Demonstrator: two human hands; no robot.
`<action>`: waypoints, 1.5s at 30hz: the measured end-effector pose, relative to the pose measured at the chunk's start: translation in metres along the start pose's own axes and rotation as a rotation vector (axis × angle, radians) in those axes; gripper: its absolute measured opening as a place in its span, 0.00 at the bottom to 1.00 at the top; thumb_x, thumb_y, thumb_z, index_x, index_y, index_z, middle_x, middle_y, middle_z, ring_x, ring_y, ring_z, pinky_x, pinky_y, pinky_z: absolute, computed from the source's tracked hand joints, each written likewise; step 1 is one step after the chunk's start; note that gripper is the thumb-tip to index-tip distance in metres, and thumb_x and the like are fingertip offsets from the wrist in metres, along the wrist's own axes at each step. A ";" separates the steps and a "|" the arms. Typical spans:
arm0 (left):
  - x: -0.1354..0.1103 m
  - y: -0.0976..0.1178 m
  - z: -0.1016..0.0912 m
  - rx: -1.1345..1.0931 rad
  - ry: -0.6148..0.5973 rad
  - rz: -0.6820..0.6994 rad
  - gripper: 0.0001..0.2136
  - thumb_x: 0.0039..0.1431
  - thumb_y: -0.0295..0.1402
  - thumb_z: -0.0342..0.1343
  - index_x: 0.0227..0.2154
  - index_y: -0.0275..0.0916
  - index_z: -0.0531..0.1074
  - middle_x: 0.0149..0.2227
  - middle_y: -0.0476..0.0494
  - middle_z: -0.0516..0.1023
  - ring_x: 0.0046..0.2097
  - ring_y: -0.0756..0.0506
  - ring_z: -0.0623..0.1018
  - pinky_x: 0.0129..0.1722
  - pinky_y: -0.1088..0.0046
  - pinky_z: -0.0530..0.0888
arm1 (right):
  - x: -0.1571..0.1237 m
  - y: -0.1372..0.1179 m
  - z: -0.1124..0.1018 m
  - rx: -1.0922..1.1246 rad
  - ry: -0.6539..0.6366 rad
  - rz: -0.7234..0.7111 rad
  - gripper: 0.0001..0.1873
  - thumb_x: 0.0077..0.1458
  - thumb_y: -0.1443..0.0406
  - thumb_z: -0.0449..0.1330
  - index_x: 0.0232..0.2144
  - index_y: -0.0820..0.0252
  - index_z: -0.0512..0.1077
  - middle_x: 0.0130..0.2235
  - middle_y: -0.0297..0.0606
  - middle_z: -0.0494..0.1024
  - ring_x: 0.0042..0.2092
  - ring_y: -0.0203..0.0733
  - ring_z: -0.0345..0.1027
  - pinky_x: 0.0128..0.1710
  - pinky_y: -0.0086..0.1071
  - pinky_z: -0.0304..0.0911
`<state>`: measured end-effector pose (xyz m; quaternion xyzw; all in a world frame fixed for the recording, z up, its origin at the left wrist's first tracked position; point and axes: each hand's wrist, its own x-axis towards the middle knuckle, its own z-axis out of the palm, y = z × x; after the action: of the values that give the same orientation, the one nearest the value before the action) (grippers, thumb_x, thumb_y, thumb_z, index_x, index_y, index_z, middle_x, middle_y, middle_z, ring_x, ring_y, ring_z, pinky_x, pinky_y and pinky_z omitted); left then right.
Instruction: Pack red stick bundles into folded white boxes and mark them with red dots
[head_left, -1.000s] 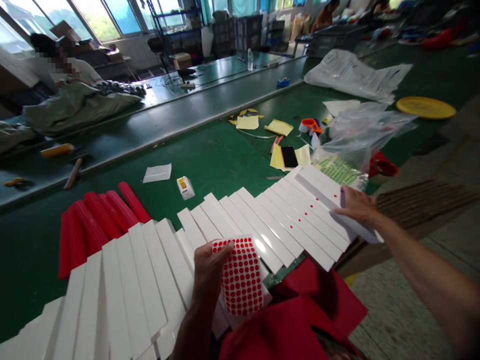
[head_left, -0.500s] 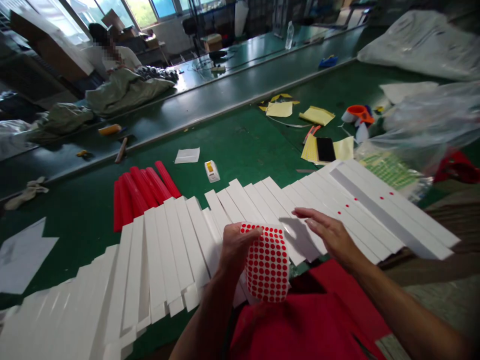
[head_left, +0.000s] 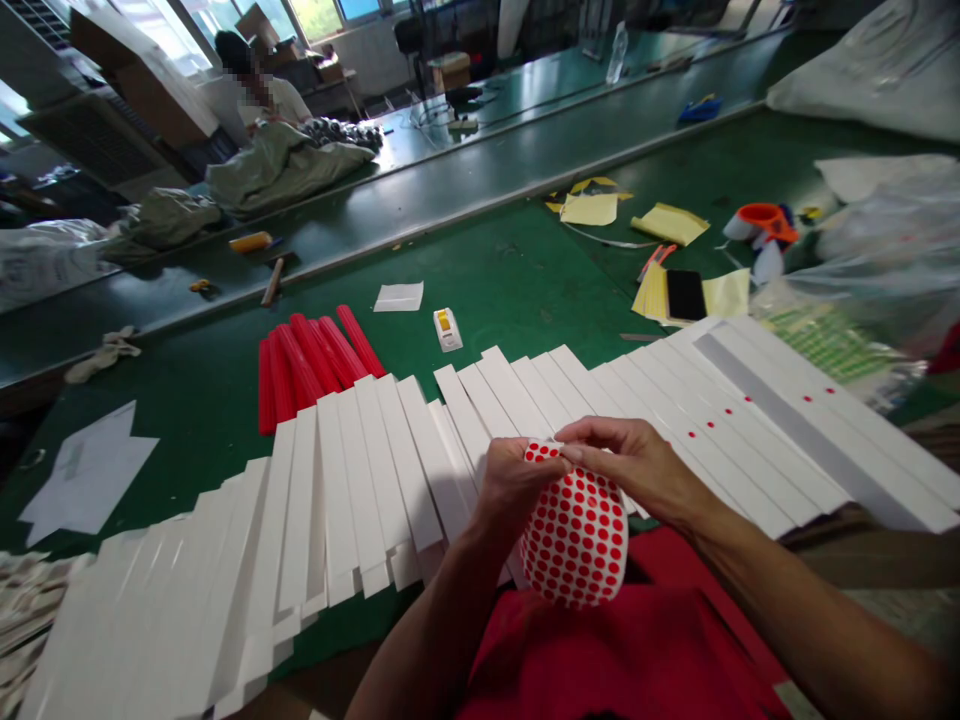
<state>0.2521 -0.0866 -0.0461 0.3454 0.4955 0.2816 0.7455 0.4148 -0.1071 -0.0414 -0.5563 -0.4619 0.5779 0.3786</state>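
My left hand (head_left: 514,485) grips a curled white sheet covered in red dot stickers (head_left: 576,540) just above my lap. My right hand (head_left: 630,465) meets it at the sheet's top edge, fingertips pinched on the sheet there. Behind both hands a long fanned row of white strips (head_left: 420,450) lies across the green table (head_left: 517,280). Several strips at the right end carry a small red dot (head_left: 727,412). A bundle of red rods (head_left: 307,360) lies behind the row on the left.
Yellow paper sheets (head_left: 667,225), a black card (head_left: 685,294), an orange tape dispenser (head_left: 761,222) and clear plastic bags (head_left: 877,250) lie at the back right. A small white box (head_left: 448,328) sits mid-table. Another person (head_left: 262,95) sits beyond the conveyor.
My right hand came back from the far right strips to the sticker sheet and now pinches its top edge. The sheet has curled more. The view shifted left.
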 end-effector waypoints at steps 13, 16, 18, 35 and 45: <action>-0.004 -0.004 -0.005 0.292 -0.003 0.239 0.14 0.44 0.34 0.54 0.12 0.39 0.56 0.16 0.55 0.53 0.22 0.55 0.52 0.22 0.75 0.49 | -0.001 -0.009 0.005 -0.512 0.099 -0.540 0.06 0.57 0.64 0.62 0.30 0.55 0.79 0.31 0.33 0.79 0.33 0.37 0.71 0.36 0.32 0.63; -0.002 -0.008 -0.006 0.294 -0.007 0.255 0.14 0.45 0.34 0.54 0.12 0.39 0.56 0.17 0.55 0.52 0.22 0.55 0.52 0.22 0.74 0.49 | -0.001 -0.007 0.005 -0.558 0.118 -0.553 0.06 0.57 0.65 0.61 0.30 0.54 0.79 0.31 0.32 0.79 0.33 0.37 0.71 0.36 0.33 0.61; -0.002 -0.009 -0.006 0.292 -0.006 0.258 0.14 0.45 0.34 0.55 0.12 0.39 0.57 0.17 0.54 0.52 0.22 0.55 0.52 0.22 0.74 0.49 | -0.001 -0.005 0.005 -0.585 0.129 -0.570 0.06 0.57 0.65 0.61 0.29 0.54 0.78 0.30 0.32 0.79 0.32 0.37 0.71 0.36 0.33 0.60; 0.006 -0.023 -0.015 0.189 0.045 0.034 0.14 0.43 0.40 0.66 0.19 0.34 0.74 0.17 0.47 0.72 0.20 0.51 0.69 0.21 0.76 0.63 | 0.010 0.077 -0.022 -0.374 0.534 -0.159 0.12 0.54 0.59 0.58 0.26 0.59 0.75 0.26 0.35 0.78 0.29 0.40 0.70 0.30 0.32 0.65; 0.010 -0.020 -0.015 0.187 0.085 -0.013 0.11 0.43 0.37 0.66 0.21 0.32 0.76 0.19 0.43 0.77 0.21 0.48 0.74 0.22 0.75 0.68 | 0.068 0.149 -0.082 -0.824 0.798 -0.177 0.13 0.53 0.63 0.53 0.21 0.60 0.71 0.27 0.43 0.76 0.33 0.45 0.67 0.38 0.39 0.56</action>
<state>0.2434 -0.0877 -0.0713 0.3980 0.5531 0.2435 0.6901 0.5014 -0.0762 -0.1998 -0.7918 -0.5150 0.0623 0.3223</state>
